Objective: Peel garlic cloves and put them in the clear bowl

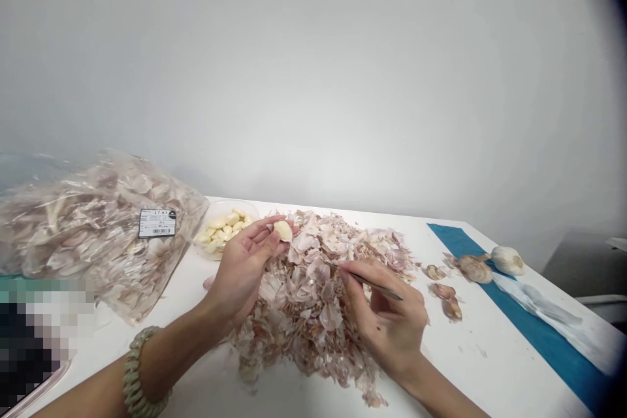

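Observation:
My left hand [245,261] pinches a pale garlic clove [283,230] between thumb and fingers, with some skin at its edge. In my right hand [386,313] is a slim metal tool [377,286], gripped like a pen. Its tip points left over the skins, apart from the clove; whether it is a knife or tweezers, I cannot tell. Beneath both hands spreads a large heap of garlic skins [313,313]. Just behind my left hand, a clear bowl [251,209] holds several peeled cloves [228,225].
A clear plastic bag of garlic skins [98,228] with a label [157,223] bulges at left. At right lie unpeeled cloves [450,307], a brownish garlic bulb [474,268] and a white bulb [507,260] by a blue strip [529,333]. A wall backs the white table [470,366].

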Demonstrator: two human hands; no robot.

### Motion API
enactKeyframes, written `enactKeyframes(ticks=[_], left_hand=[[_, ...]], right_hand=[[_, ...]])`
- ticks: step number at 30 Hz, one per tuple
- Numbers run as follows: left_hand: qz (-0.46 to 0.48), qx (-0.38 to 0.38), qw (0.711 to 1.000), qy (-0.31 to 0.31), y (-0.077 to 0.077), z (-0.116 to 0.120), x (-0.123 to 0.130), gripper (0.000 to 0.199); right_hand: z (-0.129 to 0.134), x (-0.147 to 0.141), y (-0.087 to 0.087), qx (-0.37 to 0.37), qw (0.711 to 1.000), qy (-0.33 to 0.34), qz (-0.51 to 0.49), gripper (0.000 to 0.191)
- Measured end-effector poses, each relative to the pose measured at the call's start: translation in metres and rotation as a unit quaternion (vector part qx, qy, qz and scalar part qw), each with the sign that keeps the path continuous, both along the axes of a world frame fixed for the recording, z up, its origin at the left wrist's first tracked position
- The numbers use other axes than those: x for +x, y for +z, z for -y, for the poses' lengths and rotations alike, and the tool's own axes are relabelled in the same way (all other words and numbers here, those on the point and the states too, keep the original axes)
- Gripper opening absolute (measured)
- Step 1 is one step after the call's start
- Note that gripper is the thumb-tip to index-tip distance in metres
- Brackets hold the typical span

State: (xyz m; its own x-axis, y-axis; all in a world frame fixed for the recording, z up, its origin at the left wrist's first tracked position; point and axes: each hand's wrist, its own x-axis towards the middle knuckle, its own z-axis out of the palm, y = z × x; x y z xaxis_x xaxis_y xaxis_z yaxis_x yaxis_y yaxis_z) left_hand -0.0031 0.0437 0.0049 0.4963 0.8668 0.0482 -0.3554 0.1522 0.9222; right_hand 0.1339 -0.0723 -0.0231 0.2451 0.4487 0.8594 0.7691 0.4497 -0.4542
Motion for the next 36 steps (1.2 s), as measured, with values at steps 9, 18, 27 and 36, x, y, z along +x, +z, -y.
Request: enactKeyframes(ticks=[9, 18, 27, 36], left_hand=[[0.011, -0.012, 0.996, -0.088, 0.001, 0.003, -0.001, 0.028], [0.004, -0.019, 0.991, -0.129, 0.001, 0.004, -0.003, 0.027], [-0.008, -0.032, 0.98, -0.194, -0.003, 0.009, -0.003, 0.021], [-0.028, -0.048, 0.975, -0.216, -0.004, 0.014, 0.0, 0.023]], right_hand=[[-0.005, 0.005, 0.003, -0.068, 0.997, -0.042, 0.008, 0.018], [-0.009, 0.013, 0.004, -0.099, 0.994, -0.047, 0.022, 0.019], [-0.005, 0.01, 0.006, -0.033, 0.997, -0.065, -0.003, 0.022], [0.001, 0.006, 0.006, 0.027, 1.0, 0.0, 0.013, 0.039]])
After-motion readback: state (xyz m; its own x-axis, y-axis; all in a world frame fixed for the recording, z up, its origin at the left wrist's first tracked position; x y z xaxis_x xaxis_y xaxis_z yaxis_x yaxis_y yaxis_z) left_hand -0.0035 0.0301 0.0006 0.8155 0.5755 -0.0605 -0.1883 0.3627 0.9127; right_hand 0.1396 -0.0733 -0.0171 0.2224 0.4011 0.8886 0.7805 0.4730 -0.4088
